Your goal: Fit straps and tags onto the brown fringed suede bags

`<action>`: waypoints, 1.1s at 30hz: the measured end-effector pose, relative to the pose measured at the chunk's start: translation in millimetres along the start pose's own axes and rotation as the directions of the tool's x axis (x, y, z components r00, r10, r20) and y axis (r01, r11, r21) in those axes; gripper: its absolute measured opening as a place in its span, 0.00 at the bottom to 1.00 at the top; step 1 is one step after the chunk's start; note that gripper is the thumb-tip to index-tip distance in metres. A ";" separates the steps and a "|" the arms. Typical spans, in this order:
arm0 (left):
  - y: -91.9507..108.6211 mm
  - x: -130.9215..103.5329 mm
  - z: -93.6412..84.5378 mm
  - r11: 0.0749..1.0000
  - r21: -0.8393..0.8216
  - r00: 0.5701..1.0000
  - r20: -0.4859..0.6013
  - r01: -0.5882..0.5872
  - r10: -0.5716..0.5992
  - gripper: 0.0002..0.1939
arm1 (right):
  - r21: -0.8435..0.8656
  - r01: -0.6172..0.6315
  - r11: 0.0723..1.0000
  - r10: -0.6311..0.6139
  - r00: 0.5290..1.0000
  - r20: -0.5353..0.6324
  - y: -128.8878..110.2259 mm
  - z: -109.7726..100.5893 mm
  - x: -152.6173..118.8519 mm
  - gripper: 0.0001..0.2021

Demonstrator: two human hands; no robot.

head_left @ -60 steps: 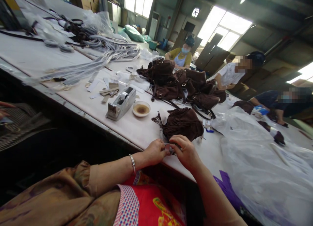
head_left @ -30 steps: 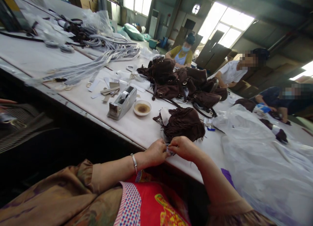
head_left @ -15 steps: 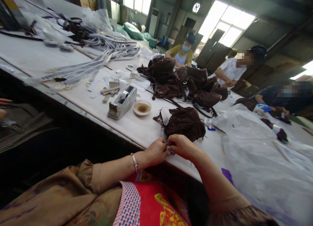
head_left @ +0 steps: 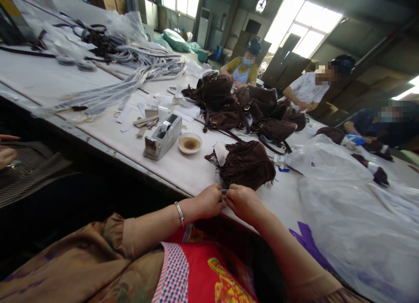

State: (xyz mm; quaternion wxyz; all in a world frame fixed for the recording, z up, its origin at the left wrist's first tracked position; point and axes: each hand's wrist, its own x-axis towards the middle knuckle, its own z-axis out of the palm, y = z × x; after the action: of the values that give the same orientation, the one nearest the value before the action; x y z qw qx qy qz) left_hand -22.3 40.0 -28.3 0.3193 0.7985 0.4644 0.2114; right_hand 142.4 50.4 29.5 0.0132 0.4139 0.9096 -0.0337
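Fingers: left hand [head_left: 208, 201] and right hand [head_left: 244, 203] pinched closed on mostly hidden grey piece [head_left: 223, 191]
Bag [head_left: 250, 164]: just beyond, on worktop [head_left: 193, 175]
Risk: piece may drop off near edge if grip slips

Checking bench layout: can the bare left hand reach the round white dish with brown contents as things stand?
Probably yes: only bare white tabletop seems to lie between the left hand and the dish. It looks busy, though, with a small greyish piece.
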 end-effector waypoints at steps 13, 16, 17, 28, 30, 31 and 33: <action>0.1 8.9 -0.1 0.804 -0.527 0.962 0.150 0.274 -0.229 0.15 | -0.061 0.068 0.996 -0.085 0.940 -0.332 -4.5 28.5 -38.2 0.11; 4.2 8.9 -4.6 0.595 -0.722 0.935 0.277 0.354 -0.220 0.14 | -0.040 0.082 0.996 -0.091 0.903 -0.420 -4.1 37.5 -43.2 0.12; 5.2 9.3 -4.8 0.541 -0.757 0.930 0.296 0.367 -0.216 0.14 | -0.042 0.086 0.995 -0.096 0.888 -0.450 -4.0 41.0 -43.6 0.11; -15.0 15.8 -15.3 0.961 -0.262 0.987 -0.151 -0.092 0.053 0.12 | 0.398 0.122 0.909 0.201 0.708 -0.677 -3.3 31.5 -34.8 0.09; -18.7 15.7 -15.0 0.972 -0.049 0.945 -0.251 -0.229 0.210 0.11 | 0.459 0.134 0.878 0.247 0.695 -0.676 -9.3 15.4 -21.1 0.08; -19.9 16.3 -12.1 0.961 0.068 0.925 -0.261 -0.268 0.276 0.11 | 0.494 0.150 0.856 0.260 0.702 -0.663 -14.2 8.3 -10.6 0.08; -22.4 18.6 -5.1 0.906 0.296 0.903 -0.214 -0.304 0.373 0.11 | 0.588 0.186 0.787 0.275 0.748 -0.604 -27.7 -2.2 17.7 0.07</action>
State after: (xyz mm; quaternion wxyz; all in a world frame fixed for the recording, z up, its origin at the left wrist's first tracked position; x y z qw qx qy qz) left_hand -30.2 66.1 -39.8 0.1068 0.8662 0.3791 0.3076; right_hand 109.9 45.7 32.2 -0.4445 0.4019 0.7804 -0.1784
